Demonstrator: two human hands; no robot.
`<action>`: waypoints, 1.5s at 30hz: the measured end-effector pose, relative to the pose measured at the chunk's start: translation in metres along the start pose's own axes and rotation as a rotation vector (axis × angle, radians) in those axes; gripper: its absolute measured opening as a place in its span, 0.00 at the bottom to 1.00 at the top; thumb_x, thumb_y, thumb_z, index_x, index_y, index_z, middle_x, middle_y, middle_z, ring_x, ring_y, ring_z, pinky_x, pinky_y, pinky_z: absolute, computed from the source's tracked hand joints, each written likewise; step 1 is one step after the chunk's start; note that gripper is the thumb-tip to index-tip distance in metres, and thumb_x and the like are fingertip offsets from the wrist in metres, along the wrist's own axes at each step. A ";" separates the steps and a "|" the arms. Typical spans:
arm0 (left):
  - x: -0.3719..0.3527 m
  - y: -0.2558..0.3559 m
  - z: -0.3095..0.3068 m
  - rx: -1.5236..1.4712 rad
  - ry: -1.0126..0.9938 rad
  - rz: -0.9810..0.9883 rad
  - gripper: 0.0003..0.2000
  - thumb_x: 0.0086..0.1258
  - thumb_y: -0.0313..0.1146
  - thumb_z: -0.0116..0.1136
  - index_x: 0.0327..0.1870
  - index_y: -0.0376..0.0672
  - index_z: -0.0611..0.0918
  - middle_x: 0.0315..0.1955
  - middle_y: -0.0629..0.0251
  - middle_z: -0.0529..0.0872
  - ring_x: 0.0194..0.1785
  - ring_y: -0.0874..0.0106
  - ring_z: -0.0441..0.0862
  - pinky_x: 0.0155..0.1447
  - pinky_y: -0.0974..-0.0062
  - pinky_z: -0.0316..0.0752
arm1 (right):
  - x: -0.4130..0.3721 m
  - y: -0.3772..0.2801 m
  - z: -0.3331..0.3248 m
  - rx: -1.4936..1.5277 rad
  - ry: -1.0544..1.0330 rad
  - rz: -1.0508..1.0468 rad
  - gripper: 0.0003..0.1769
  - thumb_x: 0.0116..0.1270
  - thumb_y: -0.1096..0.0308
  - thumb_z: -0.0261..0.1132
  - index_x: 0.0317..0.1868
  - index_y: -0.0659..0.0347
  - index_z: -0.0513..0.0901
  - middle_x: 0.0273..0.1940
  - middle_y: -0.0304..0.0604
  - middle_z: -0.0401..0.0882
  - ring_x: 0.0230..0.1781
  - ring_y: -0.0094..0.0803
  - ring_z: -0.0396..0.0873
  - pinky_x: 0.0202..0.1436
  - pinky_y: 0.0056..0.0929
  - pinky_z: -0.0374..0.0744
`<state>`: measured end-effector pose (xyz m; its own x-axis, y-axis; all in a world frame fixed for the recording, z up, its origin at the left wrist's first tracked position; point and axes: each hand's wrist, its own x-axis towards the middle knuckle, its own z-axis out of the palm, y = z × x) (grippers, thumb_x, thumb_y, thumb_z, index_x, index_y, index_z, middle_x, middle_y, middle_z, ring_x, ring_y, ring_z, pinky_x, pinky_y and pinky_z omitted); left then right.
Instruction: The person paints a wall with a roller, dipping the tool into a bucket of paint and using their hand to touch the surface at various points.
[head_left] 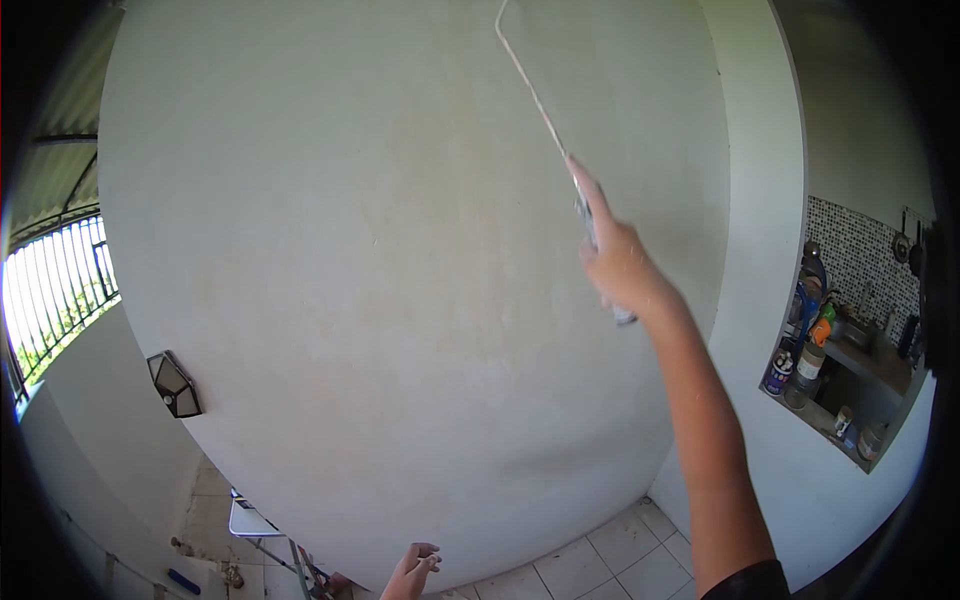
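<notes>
Up high, the thin grey metal rod (535,95) slants across the far, pale, patchy plaster wall (380,280) and runs off the top edge, so its head is out of view. The right hand (615,265) is closed round the rod's lower grip at full arm's stretch, forefinger laid along the shaft. Low and near, the left hand (412,570) hangs with fingers loosely curled, holding nothing.

The risks, as I judge them: with a one-handed grip at that reach, the rod could twist or slip and drop to the white tiled floor (600,560). A wide sweep right could also reach the recessed shelf niche (790,400) and knock its cans and bottles (805,360). The black faceted wall lamp (175,385) sits well left, apart.

Writing: the can labels are too small to read.
</notes>
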<state>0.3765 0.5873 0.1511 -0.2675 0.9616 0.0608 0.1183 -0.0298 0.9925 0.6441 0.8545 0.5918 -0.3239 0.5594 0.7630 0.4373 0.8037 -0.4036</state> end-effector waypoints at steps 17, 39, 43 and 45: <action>-0.022 -0.042 -0.005 0.061 0.000 -0.071 0.15 0.77 0.36 0.51 0.57 0.37 0.75 0.46 0.58 0.80 0.46 0.67 0.78 0.49 0.68 0.76 | -0.228 0.107 -0.009 -0.142 -0.402 0.324 0.49 0.67 0.80 0.54 0.80 0.34 0.39 0.44 0.77 0.79 0.46 0.70 0.80 0.53 0.58 0.77; 0.033 -0.049 0.063 0.250 -0.252 0.011 0.14 0.75 0.38 0.55 0.56 0.42 0.76 0.46 0.49 0.80 0.48 0.55 0.78 0.54 0.61 0.73 | -0.125 -0.029 -0.180 -0.239 -0.281 0.606 0.47 0.60 0.88 0.53 0.78 0.40 0.61 0.37 0.39 0.79 0.13 0.16 0.64 0.13 0.19 0.66; 0.037 -0.076 0.041 0.355 -0.198 0.002 0.13 0.75 0.38 0.53 0.54 0.42 0.77 0.45 0.47 0.81 0.49 0.52 0.79 0.54 0.59 0.74 | -0.104 -0.061 -0.206 -0.306 -0.249 0.697 0.49 0.56 0.89 0.54 0.77 0.38 0.62 0.35 0.40 0.79 0.12 0.19 0.65 0.11 0.20 0.67; 0.046 -0.078 0.042 0.378 -0.168 -0.022 0.13 0.75 0.38 0.52 0.54 0.42 0.77 0.46 0.46 0.81 0.50 0.51 0.79 0.55 0.58 0.73 | -0.100 -0.077 -0.200 -0.421 -0.207 0.699 0.49 0.55 0.89 0.54 0.76 0.38 0.63 0.39 0.42 0.82 0.12 0.19 0.66 0.12 0.20 0.69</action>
<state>0.3950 0.6454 0.0716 -0.1175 0.9930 -0.0092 0.4659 0.0633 0.8826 0.8107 0.6961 0.6475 0.0083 0.9593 0.2824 0.8575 0.1385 -0.4955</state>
